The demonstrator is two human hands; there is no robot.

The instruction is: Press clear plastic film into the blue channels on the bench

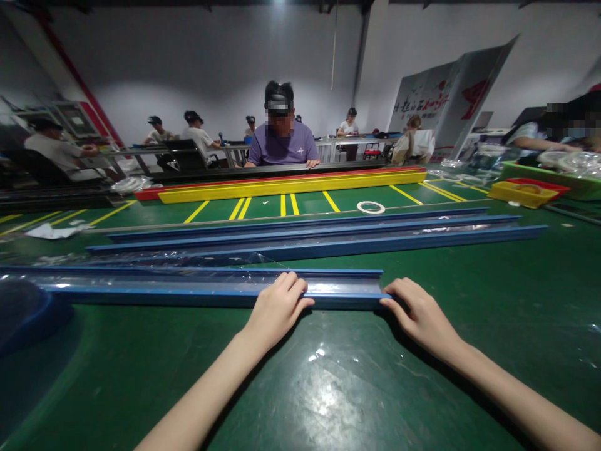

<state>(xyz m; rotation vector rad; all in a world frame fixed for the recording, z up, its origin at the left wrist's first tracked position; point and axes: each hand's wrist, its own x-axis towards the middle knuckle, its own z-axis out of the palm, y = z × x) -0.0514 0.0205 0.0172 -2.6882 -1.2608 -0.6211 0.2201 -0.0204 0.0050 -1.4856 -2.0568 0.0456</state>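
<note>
A long blue channel strip (188,298) lies across the green table, with clear plastic film (225,282) along its inside. My left hand (278,307) is closed over its near wall, thumb outside and fingers reaching into the channel. At the strip's right end, my right hand (417,312) pinches the corner between thumb and fingers. Just beyond lie more blue channel strips (328,248), slightly slanted, with shiny film in them. Whether the fingertips also grip the film cannot be seen.
Yellow strips (291,186) and red ones lie farther back, before a person in a purple shirt (284,147). A white ring (370,207) rests on the table. Yellow tray (521,195) and green bin (582,181) stand right. A dark blue rounded object (28,313) sits left.
</note>
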